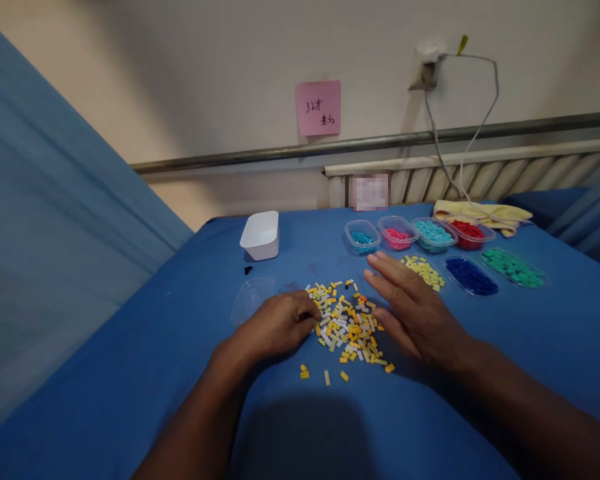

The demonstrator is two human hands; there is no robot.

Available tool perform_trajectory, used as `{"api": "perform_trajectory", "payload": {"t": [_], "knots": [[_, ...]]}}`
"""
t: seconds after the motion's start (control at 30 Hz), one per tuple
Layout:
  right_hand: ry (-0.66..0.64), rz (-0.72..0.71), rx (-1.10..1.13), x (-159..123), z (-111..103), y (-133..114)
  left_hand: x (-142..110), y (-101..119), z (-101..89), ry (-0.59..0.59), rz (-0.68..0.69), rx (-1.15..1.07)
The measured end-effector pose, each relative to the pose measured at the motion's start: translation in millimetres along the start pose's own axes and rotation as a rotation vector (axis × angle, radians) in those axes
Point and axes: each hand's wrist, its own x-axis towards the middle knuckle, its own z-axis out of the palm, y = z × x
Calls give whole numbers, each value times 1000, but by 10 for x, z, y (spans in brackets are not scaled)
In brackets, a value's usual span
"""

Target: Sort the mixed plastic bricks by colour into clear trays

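A loose pile of small yellow, cream and white building bricks (353, 329) is spread over the blue cloth, with a few orange and black ones among them. My left hand (285, 321) rests at the pile's left edge, its fingers curled together; whatever they pinch is hidden. Above the right side of the pile, my right hand (413, 310) has its fingers stretched apart and holds nothing. Just behind my left hand lies a clear plastic tray (250, 299), partly covered by it. Several stray yellow bricks (345, 376) lie in front of the pile.
A white tub (261, 237) stands at the back left, near small black pieces (249, 270). Clear containers at the right hold sorted pieces: red (467, 231), dark blue (471, 276), green (513, 268) and pale yellow (424, 272). Behind them are a yellow cloth (480, 215) and a radiator (480, 175).
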Motion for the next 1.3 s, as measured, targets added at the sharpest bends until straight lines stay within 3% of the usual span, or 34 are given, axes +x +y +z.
{"api": "perform_trajectory", "payload": {"t": [0.13,0.3,0.4,0.57,0.67,0.77,0.83,0.9,1.0,1.13,1.3], "knots": [[-100,-32,68,2,126,-143,-15,26,-17,85,26,-6],[-496,-19,167,-180,281,-141,10,113,71,23,167,45],[-608,-1,204,-260,194,-194,1,176,112,7,194,35],[-661,-40,290,-244,-92,-251,-51,189,63,-17,165,73],[-509,-28,225,-203,-167,-163,-32,135,62,63,118,116],[-129,76,84,-164,-226,-22,62,92,145,147,110,196],[119,178,2,-141,-288,59,151,95,208,119,135,270],[279,278,-50,-131,-344,117,241,120,241,65,139,348],[303,337,-65,-148,-363,173,335,163,220,6,119,423],[256,291,-76,-181,-337,212,331,168,140,-19,98,455],[392,338,-126,-178,-492,276,238,159,102,-13,95,442]]}}
